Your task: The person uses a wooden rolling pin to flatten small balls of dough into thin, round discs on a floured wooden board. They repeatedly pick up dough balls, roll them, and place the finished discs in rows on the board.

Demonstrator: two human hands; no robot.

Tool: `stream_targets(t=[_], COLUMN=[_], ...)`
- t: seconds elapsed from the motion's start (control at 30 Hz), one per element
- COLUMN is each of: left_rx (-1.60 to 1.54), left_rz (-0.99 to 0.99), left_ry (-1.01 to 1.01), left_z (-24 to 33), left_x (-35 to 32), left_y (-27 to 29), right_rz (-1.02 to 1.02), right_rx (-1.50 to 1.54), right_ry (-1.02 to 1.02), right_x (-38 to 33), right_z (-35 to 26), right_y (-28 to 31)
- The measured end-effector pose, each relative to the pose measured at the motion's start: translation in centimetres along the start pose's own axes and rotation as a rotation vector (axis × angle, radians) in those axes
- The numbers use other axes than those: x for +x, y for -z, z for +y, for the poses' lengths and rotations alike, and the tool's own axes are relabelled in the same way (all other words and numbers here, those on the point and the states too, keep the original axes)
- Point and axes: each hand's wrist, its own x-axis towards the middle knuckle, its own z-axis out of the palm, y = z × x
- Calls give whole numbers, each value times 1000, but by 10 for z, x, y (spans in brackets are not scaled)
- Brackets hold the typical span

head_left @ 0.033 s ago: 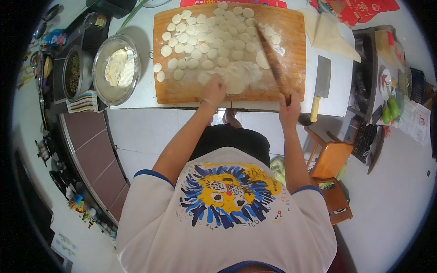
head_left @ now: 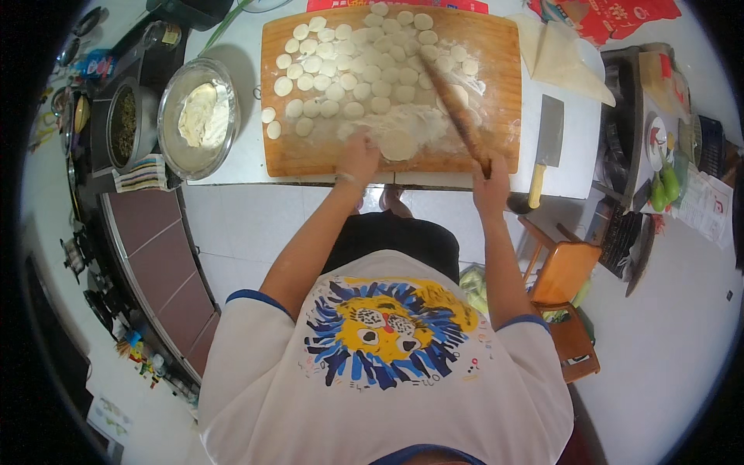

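A kitchen with a white counter (head_left: 232,167) carrying a wooden board (head_left: 504,85) dusted with flour.
We look down on our own arms: our left hand (head_left: 359,159) presses a flattened dough round (head_left: 397,144) near the board's front edge, while our right hand (head_left: 490,182) is clenched around the end of a wooden rolling pin (head_left: 456,108) lying slantwise across the board. Rows of small dough discs (head_left: 341,70) fill the board; a cleaver (head_left: 549,143) lies to the right.

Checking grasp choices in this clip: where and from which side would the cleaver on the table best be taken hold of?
Take the cleaver by its yellowish handle, coming from the table's near edge on the person's right. It lies flat, handle toward the person and the broad blade pointing away, so the handle end is reachable without passing the blade. The right hand, gripping the rolling pin, is closest.
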Motion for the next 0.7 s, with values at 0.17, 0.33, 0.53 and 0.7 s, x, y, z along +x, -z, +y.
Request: stream_targets(t=[0.17,0.33,0.53,0.7], left_rx=[599,629,577,607], left_rz=[281,157,40,212], left_ry=[-444,-423,-411,-377], left_z=[-24,-31,-36,-30], left_x=[-31,11,-14,14], left_y=[50,49,46,50], right_rz=[-372,-208,-359,-331], right_rx=[-232,-376,-533,-456], right_ry=[414,526,458,575], right_x=[16,55,29,57], right_z=[-6,-24,-27,-48], right_y=[-30,-77,-56,-78])
